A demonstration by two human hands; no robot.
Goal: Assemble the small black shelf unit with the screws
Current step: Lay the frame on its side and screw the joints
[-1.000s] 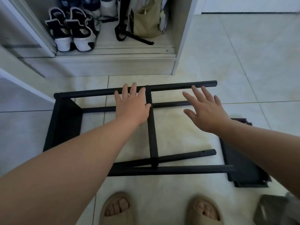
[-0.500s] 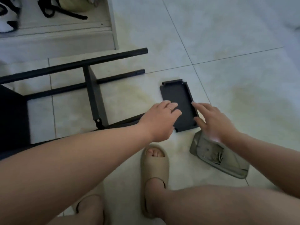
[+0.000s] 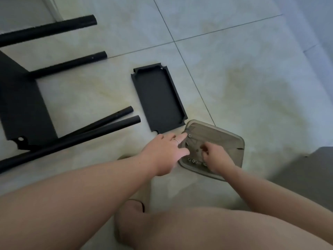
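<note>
Screws (image 3: pixel 193 161) in grey tray (image 3: pixel 241 143) (on floor (image 3: pixel 252 78)): your left hand (image 3: pixel 165 153), fingers spread, touches rim; right hand (image 3: pixel 217 158) fingers curled inside, grip unclear.

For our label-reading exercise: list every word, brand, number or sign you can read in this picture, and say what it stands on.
None: no word, number, brand or sign can be read anywhere.
The black panel, the black tubes, the grey tray with its screws and the floor tiles show no print.
</note>
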